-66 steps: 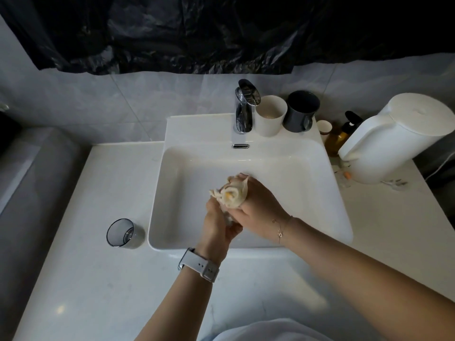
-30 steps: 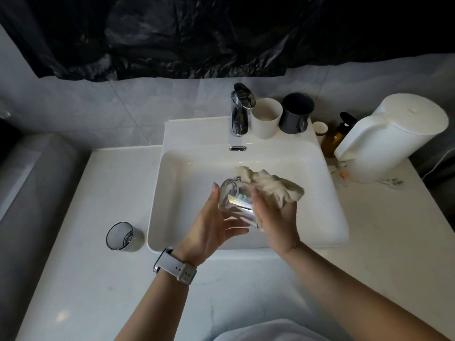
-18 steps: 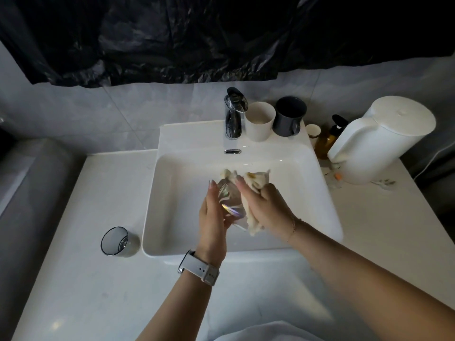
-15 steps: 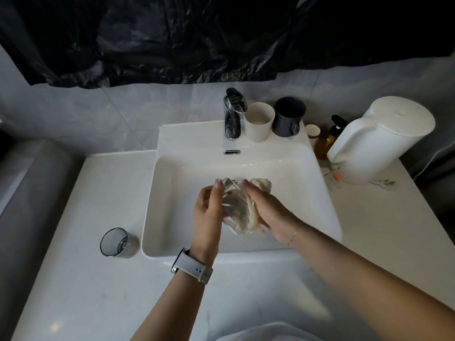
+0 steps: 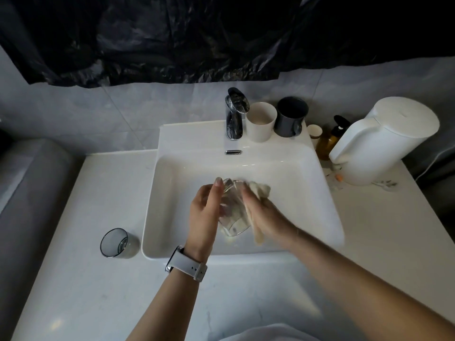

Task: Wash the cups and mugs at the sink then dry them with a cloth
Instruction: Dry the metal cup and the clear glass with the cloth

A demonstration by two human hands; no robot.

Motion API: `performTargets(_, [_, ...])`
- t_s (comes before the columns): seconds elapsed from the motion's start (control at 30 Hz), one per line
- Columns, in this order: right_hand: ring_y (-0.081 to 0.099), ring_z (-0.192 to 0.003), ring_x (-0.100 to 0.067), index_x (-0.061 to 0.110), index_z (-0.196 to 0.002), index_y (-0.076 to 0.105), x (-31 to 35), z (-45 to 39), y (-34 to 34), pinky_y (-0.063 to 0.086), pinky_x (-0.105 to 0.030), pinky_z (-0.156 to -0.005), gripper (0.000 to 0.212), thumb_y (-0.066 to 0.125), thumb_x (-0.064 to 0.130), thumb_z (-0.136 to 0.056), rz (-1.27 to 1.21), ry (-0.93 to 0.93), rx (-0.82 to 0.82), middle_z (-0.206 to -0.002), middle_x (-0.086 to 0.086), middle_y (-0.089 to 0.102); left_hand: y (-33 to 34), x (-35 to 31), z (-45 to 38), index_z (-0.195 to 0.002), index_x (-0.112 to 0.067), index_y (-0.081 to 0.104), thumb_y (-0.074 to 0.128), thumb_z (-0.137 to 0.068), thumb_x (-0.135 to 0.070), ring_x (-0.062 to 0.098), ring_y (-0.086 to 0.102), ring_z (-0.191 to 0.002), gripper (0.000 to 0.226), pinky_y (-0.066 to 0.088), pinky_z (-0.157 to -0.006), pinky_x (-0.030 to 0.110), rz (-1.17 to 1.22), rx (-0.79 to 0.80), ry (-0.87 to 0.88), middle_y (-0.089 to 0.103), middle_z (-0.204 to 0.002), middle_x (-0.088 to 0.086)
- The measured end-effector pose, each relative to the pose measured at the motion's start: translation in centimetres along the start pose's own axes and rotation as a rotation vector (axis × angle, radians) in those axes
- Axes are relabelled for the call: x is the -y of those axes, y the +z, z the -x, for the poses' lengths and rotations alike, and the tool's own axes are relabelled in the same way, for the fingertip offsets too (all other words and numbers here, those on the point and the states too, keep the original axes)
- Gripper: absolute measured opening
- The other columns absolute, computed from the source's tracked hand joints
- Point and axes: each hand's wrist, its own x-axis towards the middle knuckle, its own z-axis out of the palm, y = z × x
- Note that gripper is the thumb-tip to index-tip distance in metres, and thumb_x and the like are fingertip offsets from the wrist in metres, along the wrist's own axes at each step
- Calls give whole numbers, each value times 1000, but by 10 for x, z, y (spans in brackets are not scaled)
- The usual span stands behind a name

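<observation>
Over the white sink my left hand holds a clear glass cup from its left side, fingers up along the wall. My right hand presses a cream cloth against the cup's right side; the cloth hangs below my palm. The hands are motion-blurred. A white cup and a dark grey mug stand on the sink's back ledge, right of the chrome tap. A smoky grey glass stands on the counter left of the sink.
A large white jug stands on the counter at the right, with an amber pump bottle and a small paper cup beside it. Black plastic sheeting hangs above the tiled wall. A grey tub edge runs along the left.
The cloth, earlier stuffed inside the cup, is now outside against its right wall. Both hands keep turning and rubbing the cup over the basin; the view shifted slightly.
</observation>
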Motion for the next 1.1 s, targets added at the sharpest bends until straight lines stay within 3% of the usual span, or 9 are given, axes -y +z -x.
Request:
performTargets(0.1, [63,-101,-5,12,-116,61,-12,17,24,46,-17,-90,38,42,38,-97,345,-342,-246,-106,0,69,-3,-2,-3,-89,-12,66,57,-79,-63,11,61,-58,53,47,-57,23,-40,-24,45,69,-70,-3])
performTargets(0.17, [66,-91,-10,17,-112,61,-1,3,27,52,-26,-82,37,41,44,-97,352,-326,-318,-98,-5,71,0,-2,-2,-86,-14,64,56,-78,-63,9,60,-58,51,48,-58,24,-91,2,66,66,-67,-8])
performTargets(0.27, [69,-82,-17,27,-97,63,25,-20,13,52,-36,-83,52,35,70,-87,-38,6,-147,-91,-5,71,5,-5,-1,-95,-15,67,56,-75,-64,16,65,-64,54,56,-62,29,-89,49,89,71,-76,-3])
performTargets(0.37, [67,-79,-18,-6,-99,56,17,-9,8,47,-14,-71,55,30,43,-102,-168,126,-115,-88,-29,64,0,-4,-5,-88,-13,66,56,-79,-63,16,62,-65,52,51,-62,28,-49,26,72,69,-74,-2])
performTargets(0.53, [58,-117,-20,18,-123,58,-11,0,9,39,-39,-107,53,44,58,-92,-449,247,-204,-124,-6,63,-7,8,-7,-104,-2,67,48,-81,-69,26,68,-90,74,52,-82,38,22,60,68,71,-97,21])
performTargets(0.73, [62,-99,-30,5,-136,48,-8,3,9,52,-34,-70,59,36,48,-96,-986,210,-229,-123,-18,61,15,-3,-12,-127,0,57,48,-73,-85,43,64,-102,101,57,-67,39,162,220,-102,64,-119,28])
performTargets(0.9, [67,-104,-17,29,-106,65,-5,6,15,53,-34,-88,26,41,37,-100,-762,-57,-505,-110,-2,71,26,-3,-16,-126,-8,57,40,-93,-67,24,64,-113,70,44,-104,44,144,93,-157,65,-124,16])
performTargets(1.0, [65,-91,6,35,-94,63,-5,16,18,48,-12,-77,21,47,22,-100,-450,-260,-597,-92,20,70,14,8,-16,-115,-21,59,25,-102,-55,11,63,-95,50,42,-82,30,98,306,-247,64,-126,4])
performTargets(1.1, [65,-90,3,32,-95,63,-22,18,18,51,-19,-78,12,52,32,-97,-143,-504,-494,-93,23,69,7,0,-19,-119,-22,53,41,-105,-29,2,67,-78,20,50,-63,18,93,492,-390,68,-110,0])
